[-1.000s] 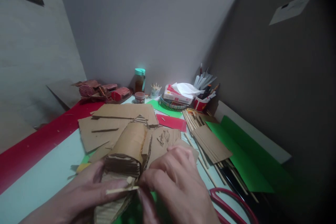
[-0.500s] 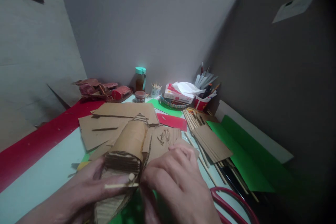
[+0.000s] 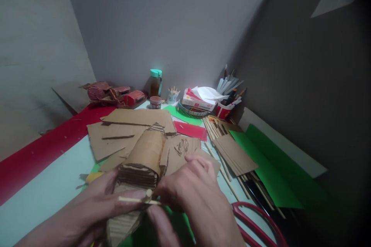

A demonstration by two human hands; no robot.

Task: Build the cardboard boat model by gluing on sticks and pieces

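My left hand [image 3: 95, 204] is wrapped round the near end of a cardboard model [image 3: 146, 148], a curved brown body with layered corrugated edges and a pointed far tip. A thin wooden stick [image 3: 131, 200] lies crosswise along my left fingers. Beside it shows the round end of another stick [image 3: 148, 193]. My right hand [image 3: 199, 197] is closed at the right end of the thin stick, thumb below and curled fingers above. Red-handled scissors [image 3: 261, 220] lie near my right wrist, partly out of view.
Flat cardboard sheets [image 3: 111, 133] lie behind the model. Wooden sticks [image 3: 228, 177], a cardboard piece [image 3: 235, 154] and green sheets [image 3: 269, 166] are on the right. A tissue box [image 3: 198, 102], pen cup [image 3: 222, 110] and teal-lidded bottle [image 3: 155, 85] stand at the back.
My right thumb has come into clearer view below the stick. The stick and model sit slightly further right in the picture, and the view has tilted a little.
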